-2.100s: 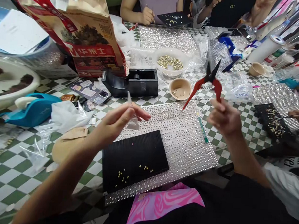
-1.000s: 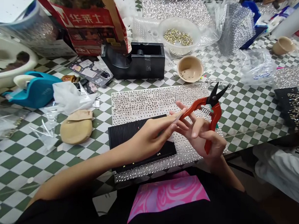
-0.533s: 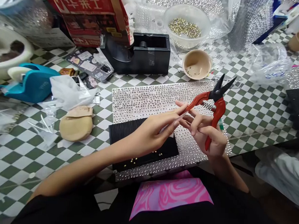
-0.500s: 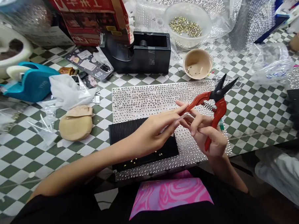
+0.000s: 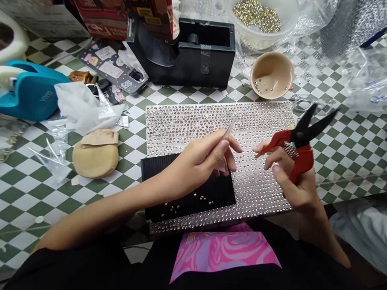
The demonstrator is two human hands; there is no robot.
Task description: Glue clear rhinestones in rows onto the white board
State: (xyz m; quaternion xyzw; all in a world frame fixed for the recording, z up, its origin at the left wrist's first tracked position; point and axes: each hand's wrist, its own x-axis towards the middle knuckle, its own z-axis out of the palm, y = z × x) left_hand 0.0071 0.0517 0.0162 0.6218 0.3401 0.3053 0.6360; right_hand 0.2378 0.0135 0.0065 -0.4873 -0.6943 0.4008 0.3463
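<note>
My left hand (image 5: 209, 156) pinches a thin, clear pointed piece (image 5: 229, 128) that sticks up between thumb and fingers. It hovers over the right part of a black ribbed tray (image 5: 191, 196), where several small gold beads lie near the front edge. Under the tray lies a sheet covered in rhinestones (image 5: 188, 127). To the right, my right hand (image 5: 291, 179) is wrapped round red-handled cutters (image 5: 301, 139). Their black blades are spread and point up and to the right. The two hands are apart.
Behind the sheet stand a black tape dispenser (image 5: 203, 64), a tan cup (image 5: 271, 75) with a few beads and a clear bowl (image 5: 262, 34) of gold beads. At left are a teal dispenser (image 5: 38, 95), white crumpled wrap (image 5: 86, 110) and a round beige lump (image 5: 95, 158).
My hands have come apart. My right hand has moved right with the cutters, while my left hand has shifted slightly left, its clear piece now pointing up. The view has shifted a little.
</note>
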